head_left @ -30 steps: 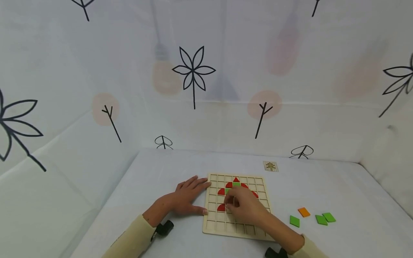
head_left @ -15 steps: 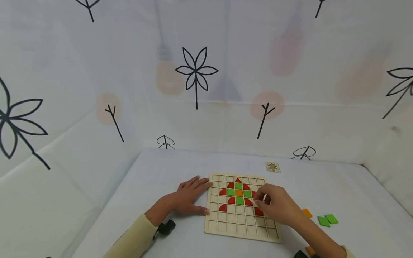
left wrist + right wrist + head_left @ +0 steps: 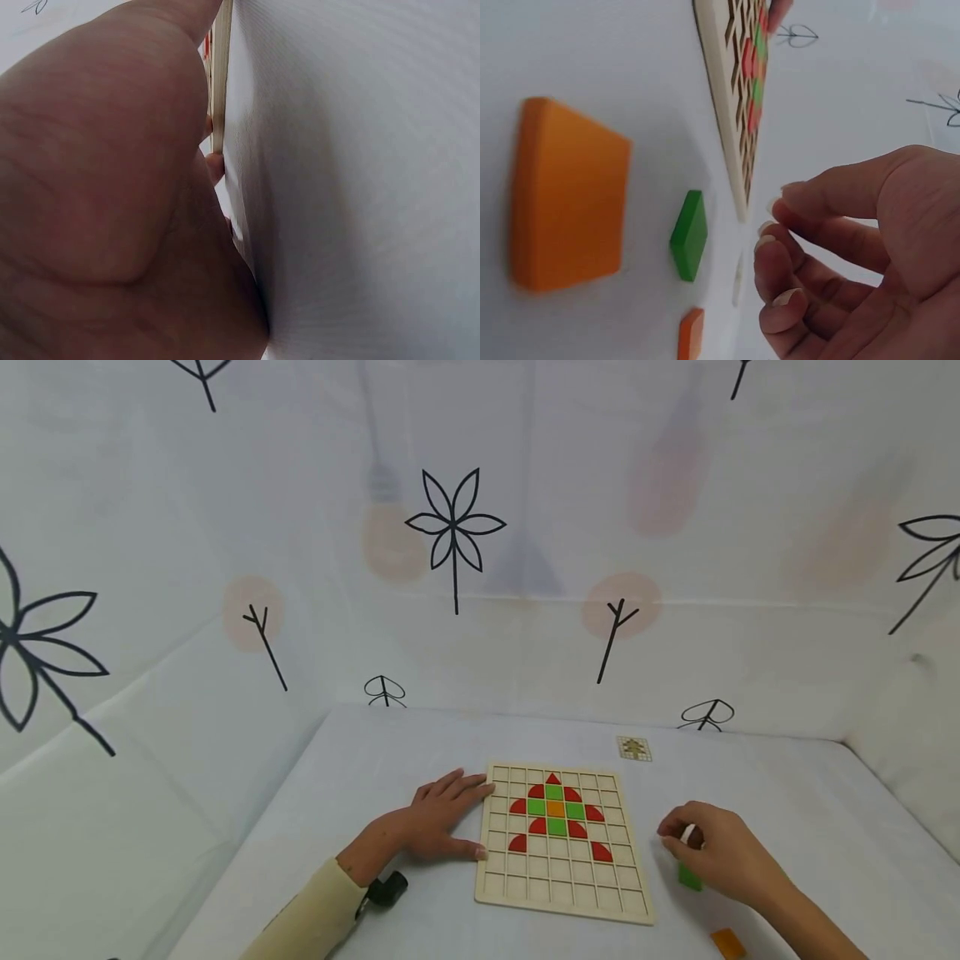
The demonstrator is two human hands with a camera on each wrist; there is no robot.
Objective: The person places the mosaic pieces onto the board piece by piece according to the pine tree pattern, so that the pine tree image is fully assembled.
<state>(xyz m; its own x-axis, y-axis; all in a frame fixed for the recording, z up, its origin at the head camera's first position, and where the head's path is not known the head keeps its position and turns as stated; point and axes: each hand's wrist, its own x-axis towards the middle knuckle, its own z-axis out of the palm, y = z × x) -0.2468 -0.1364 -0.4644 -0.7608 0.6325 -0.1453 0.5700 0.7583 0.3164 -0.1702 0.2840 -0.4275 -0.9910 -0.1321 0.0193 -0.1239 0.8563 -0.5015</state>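
Observation:
A wooden grid board [image 3: 551,889] lies on the white table with red, green and orange pieces set in a tree-like pattern. My left hand [image 3: 435,827] rests beside its left side, fingers spread, fingertips and thumb touching the edge. Off the board's right side hovers my right hand [image 3: 723,852], its fingers loosely bent and nothing visible between thumb and fingertips. Below it a green tile [image 3: 689,878] is partly covered. In the right wrist view that hand [image 3: 840,262] is above the table, apart from the green tile [image 3: 690,234] and an orange tile [image 3: 574,199].
Near the front right lies one orange tile [image 3: 727,944]; another orange tile [image 3: 692,334] shows at the bottom of the right wrist view. A small card with a tree pattern [image 3: 634,748] lies behind the board. A printed white cloth [image 3: 517,652] stands at the back.
My right hand has moved from over the board's middle, past its right side, to the table on the right. A red piece near the right side is uncovered. My left hand stays put.

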